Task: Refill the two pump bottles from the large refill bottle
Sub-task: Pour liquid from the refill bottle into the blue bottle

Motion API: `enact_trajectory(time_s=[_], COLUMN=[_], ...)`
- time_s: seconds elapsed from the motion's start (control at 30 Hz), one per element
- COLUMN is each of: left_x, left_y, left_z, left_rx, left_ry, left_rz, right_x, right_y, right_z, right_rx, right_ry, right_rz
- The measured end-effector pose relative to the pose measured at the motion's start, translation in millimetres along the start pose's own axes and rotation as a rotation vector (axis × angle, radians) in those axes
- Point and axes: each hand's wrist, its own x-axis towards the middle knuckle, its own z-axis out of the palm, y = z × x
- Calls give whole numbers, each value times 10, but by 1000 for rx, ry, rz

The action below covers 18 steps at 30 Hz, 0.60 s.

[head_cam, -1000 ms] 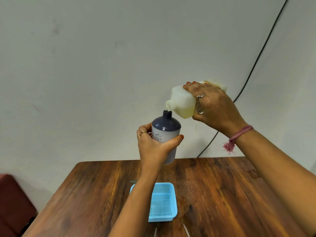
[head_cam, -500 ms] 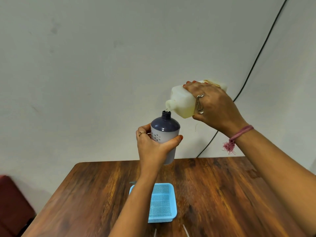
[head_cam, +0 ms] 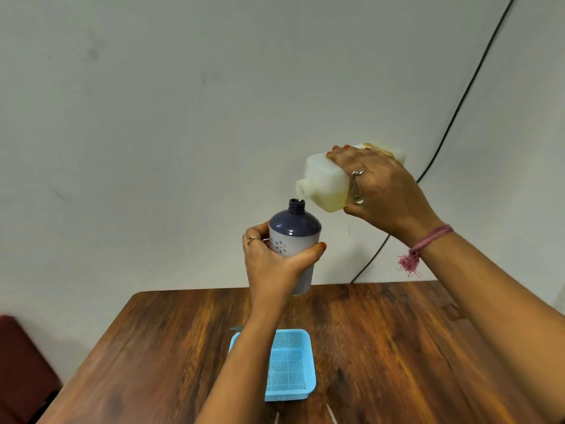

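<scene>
Plain pale wall behind, a black cable running down it, and a wooden bench below with a blue mesh basket sitting on it. As far as I can see past the arm, the basket has nothing in it.

Both bottles are held up in the air over the bench, not resting on it. The left hand is wrapped around the pump bottle, which stands upright with its pump off and the threaded neck open. The right hand grips the refill bottle from above, tipped over so its spout sits just above and slightly right of the open neck. A thin bit of liquid looks to be passing between spout and neck, but it's too small to be sure.

What could go wrong: that neck is narrow and the spout is a bit off to one side, so with both bottles freehand a small wobble would send soap down the outside and onto the bench. Tipping harder could glug and overshoot too.

Contents: the refill bottle shows yellowish liquid pooled along its low side, looks fairly low. The pump bottle is opaque, so I can't tell its level, which makes overfilling a real risk. Only one pump bottle is in view.
</scene>
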Motion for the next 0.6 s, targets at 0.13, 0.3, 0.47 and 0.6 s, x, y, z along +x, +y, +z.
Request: enact_trajectory(time_s=[0.13, 0.3, 0.47, 0.6], left_x=[0, 4, 9, 11], left_y=[-6, -9, -2, 4], left_z=[6, 17, 20, 29], left_rx=[6, 1, 12, 13], left_ry=[-3, -3, -2, 0], left_rz=[-2, -2, 1, 3], right_x=[0, -2, 2, 6], right_y=[8, 16, 20, 21], right_z=[15, 23, 19, 16], right_rx=[1, 2, -2, -4], right_ry=[-2, -4, -7, -3], right_rz=[3, 5, 0, -3])
